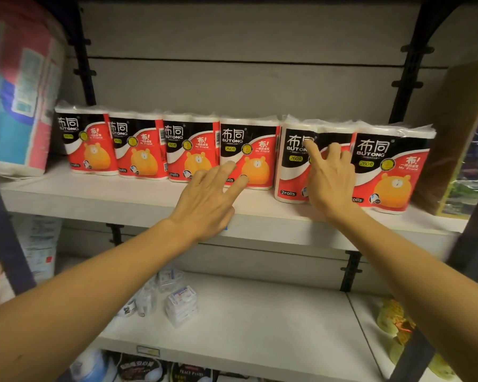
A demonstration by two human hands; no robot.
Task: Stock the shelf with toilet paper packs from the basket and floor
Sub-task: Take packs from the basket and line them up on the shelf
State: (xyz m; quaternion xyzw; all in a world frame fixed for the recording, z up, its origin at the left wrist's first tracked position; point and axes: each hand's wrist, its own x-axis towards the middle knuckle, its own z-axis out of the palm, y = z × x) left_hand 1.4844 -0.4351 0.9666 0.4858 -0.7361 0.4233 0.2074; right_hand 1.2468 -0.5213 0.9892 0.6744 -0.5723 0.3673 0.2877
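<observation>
Several red, black and white toilet paper packs stand in a row on the white upper shelf [100, 199]. My left hand [207, 199] reaches forward with straight fingers, its fingertips touching the fourth pack [255, 153] low on its front. My right hand [329, 177] lies flat against the fifth pack [293, 164], index finger stretched up over its black label. That fifth pack stands a little forward of the row. The rightmost pack [392, 172] stands beside it. No basket or floor is in view.
A large blue and pink wrapped bundle [20, 95] fills the shelf's left end. A brown package [453, 139] leans at the right end. The lower shelf [260, 321] holds small clear tissue packets [177, 301] and yellow items [395, 323]. Black uprights frame both sides.
</observation>
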